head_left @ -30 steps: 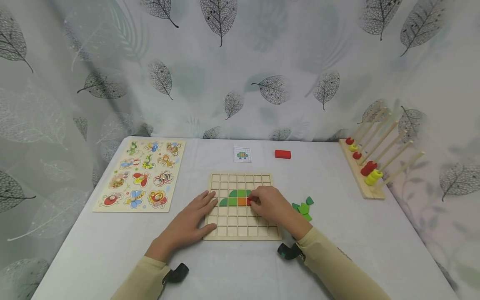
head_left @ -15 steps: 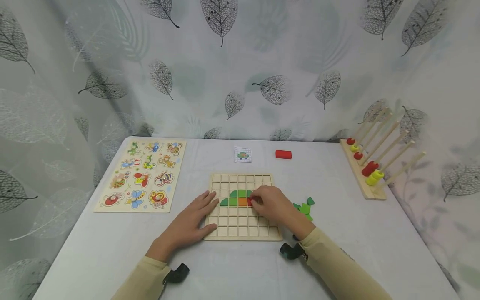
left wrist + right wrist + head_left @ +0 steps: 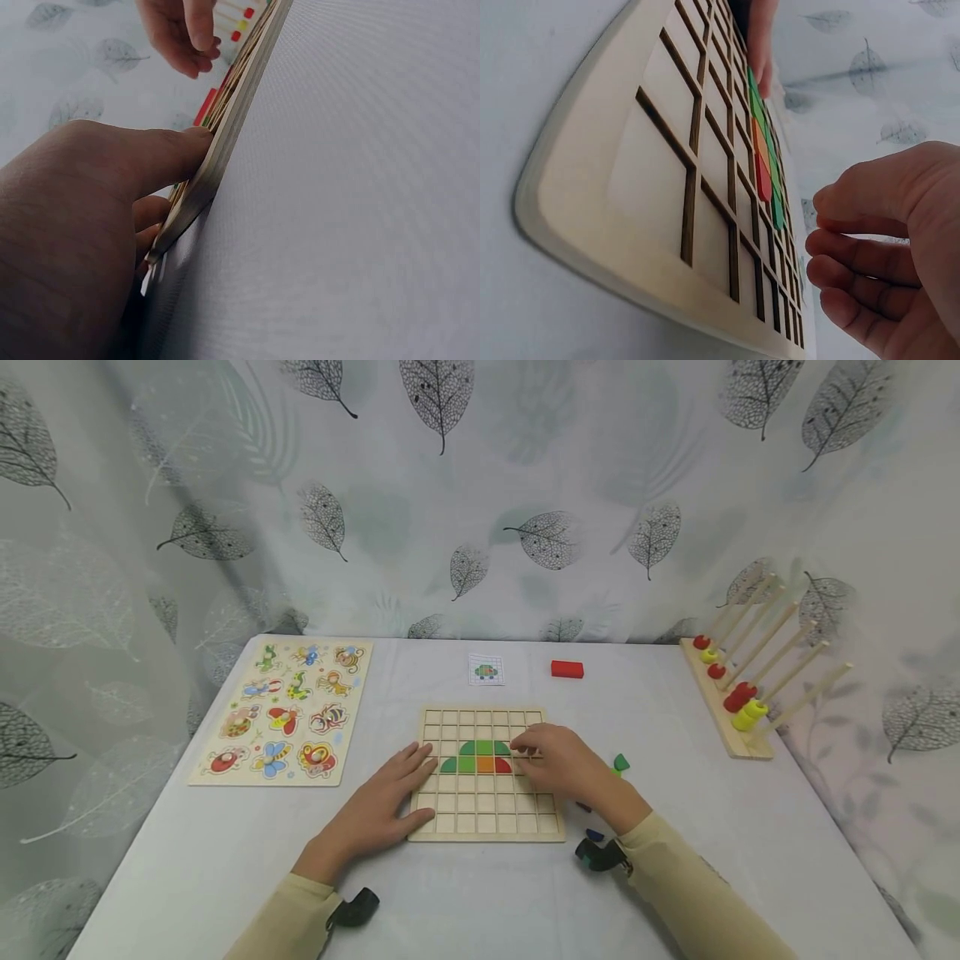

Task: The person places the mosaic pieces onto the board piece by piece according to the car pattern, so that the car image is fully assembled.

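Observation:
A wooden grid board lies on the table. Green tiles, an orange tile and a red tile with a rounded corner sit in its cells. My left hand rests along the board's left edge, fingers stretched out, the thumb near the front corner. Over the board's right half hovers my right hand, beside the tiles. Its fingers are loosely bent with nothing between them, as the right wrist view shows. The red tile lies down in its cell there, apart from the fingertips.
Loose green pieces lie right of the board, partly hidden by my right arm, with dark blue pieces nearer. Behind stand a pattern card and a red block. An insect puzzle lies left; a peg rack stands right.
My right hand has let go of the red tile, which now lies in the cell right of the orange one. The hand has drawn back to the right. The left hand stays put.

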### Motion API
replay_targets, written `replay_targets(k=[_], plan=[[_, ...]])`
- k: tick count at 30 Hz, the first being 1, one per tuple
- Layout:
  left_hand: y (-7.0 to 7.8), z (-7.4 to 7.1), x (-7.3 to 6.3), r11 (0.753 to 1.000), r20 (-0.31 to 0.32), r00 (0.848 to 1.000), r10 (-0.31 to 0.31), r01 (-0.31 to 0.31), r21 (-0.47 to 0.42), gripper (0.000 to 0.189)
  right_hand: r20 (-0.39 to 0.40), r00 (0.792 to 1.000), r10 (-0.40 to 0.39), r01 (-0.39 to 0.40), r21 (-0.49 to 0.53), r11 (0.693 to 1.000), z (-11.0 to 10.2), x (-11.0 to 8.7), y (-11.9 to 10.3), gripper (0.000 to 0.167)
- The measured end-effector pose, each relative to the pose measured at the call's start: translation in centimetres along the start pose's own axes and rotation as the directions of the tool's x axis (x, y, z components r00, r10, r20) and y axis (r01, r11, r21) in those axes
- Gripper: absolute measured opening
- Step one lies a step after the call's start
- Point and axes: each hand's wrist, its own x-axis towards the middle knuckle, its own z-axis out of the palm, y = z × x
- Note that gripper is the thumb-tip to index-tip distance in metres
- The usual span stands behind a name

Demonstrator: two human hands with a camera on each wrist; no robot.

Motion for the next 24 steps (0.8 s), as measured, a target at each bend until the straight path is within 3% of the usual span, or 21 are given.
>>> replay_targets(k=[15, 24], plan=[[-0.1, 0.1, 0.0, 1.000, 0.003, 1.000, -0.007, 0.007, 0.004, 0.078, -0.046, 0.999, -0.002, 0.002, 0.012, 1.000, -2.0, -1.4, 1.6, 0.026], [-0.2, 0.2, 0.1, 1.000, 0.002, 1.000, -0.003, 0.003, 0.005, 0.079, -0.049, 0.995, 0.086, -0.087, -0.016, 0.996, -3.2, -2.0, 2.7, 0.030]])
